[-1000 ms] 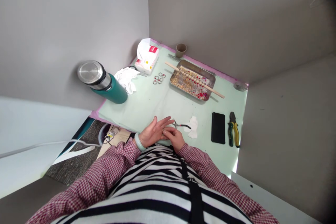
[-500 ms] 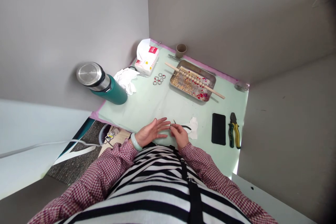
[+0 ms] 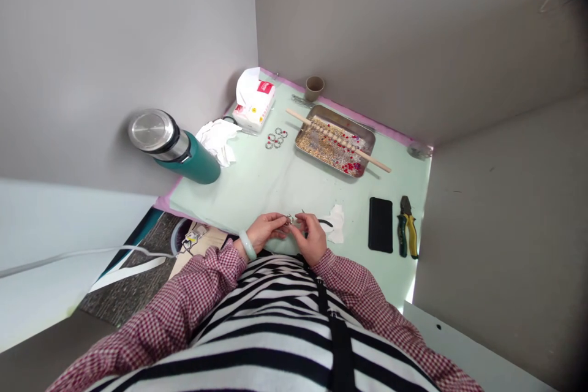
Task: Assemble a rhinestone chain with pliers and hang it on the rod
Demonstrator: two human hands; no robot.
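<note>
A small beaded ring (image 3: 289, 219) is between my hands near the table's front edge. My left hand (image 3: 265, 229), with a pale bangle at its wrist, pinches the ring between thumb and fingers. From the other side, the curled thumb and forefinger of my right hand (image 3: 313, 240) close on the ring's edge; the exact contact is too small to make out. A thin tool with a black curved handle (image 3: 326, 222) lies partly hidden behind my right hand, beside a white tissue (image 3: 337, 223). Several similar beaded rings (image 3: 276, 138) lie farther back on the table.
A metal tray (image 3: 321, 162) of beads has a wooden stick (image 3: 379, 164) across it. A green flask (image 3: 199, 162), crumpled tissue (image 3: 219, 139) and tissue pack (image 3: 255, 109) stand left. Right are a black phone-like slab (image 3: 381, 225) and pliers (image 3: 407, 229). A cup (image 3: 315, 88) is behind.
My left hand has gone from spread fingers to a pinch on the beaded ring. The ring now shows between both hands. My right hand has shifted slightly, and the view has moved a little.
</note>
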